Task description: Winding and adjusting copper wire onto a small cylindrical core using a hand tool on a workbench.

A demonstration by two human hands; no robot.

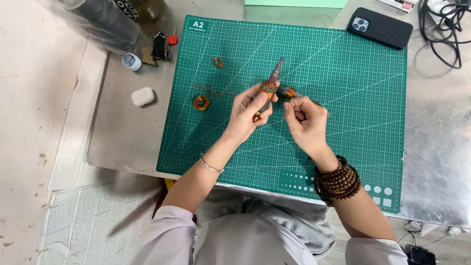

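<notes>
Two hands work above the middle of the green cutting mat (343,98), which lies on a metal table (431,147). Head view: the left hand (248,115) is closed around a tapered tool (273,81) carrying a copper wire coil, tip pointing toward the mat's far edge. The right hand (305,120) is curled, fingertips pinched near a second copper-wound piece (288,92) just beside the tool. Loose copper coils (201,102) lie near the mat's left edge. A black phone (380,27) rests at the far right corner.
</notes>
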